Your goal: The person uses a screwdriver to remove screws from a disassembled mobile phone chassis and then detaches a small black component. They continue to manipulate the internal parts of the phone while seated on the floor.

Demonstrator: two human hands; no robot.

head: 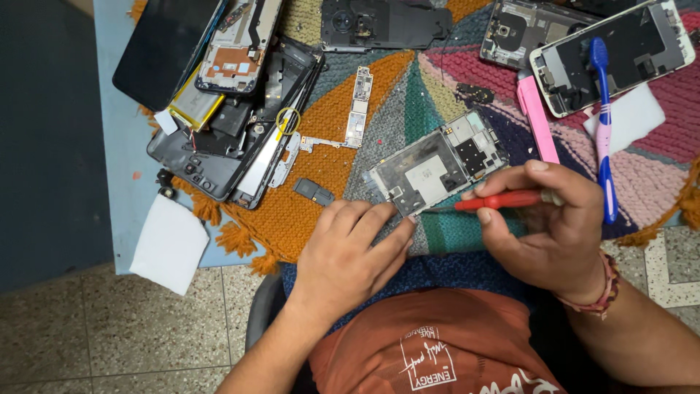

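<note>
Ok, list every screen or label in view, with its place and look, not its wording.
Black glass phone screen: top left, dark, leaning on the parts pile.
White rectangular label: on the open grey phone frame, between the left hand and the right hand with its red-handled screwdriver.

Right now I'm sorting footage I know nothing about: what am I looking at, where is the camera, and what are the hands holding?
The single picture comes from a camera worn on a person's head, looking down at their own two bare hands over a colourful woven mat. The right hand holds a red screwdriver, its tip at the edge of an opened phone frame. The left hand rests flat beside that frame, fingers touching its near edge. Around them lie a pile of dismantled phones, a loose circuit board, a toothbrush and a white cloth.
</note>
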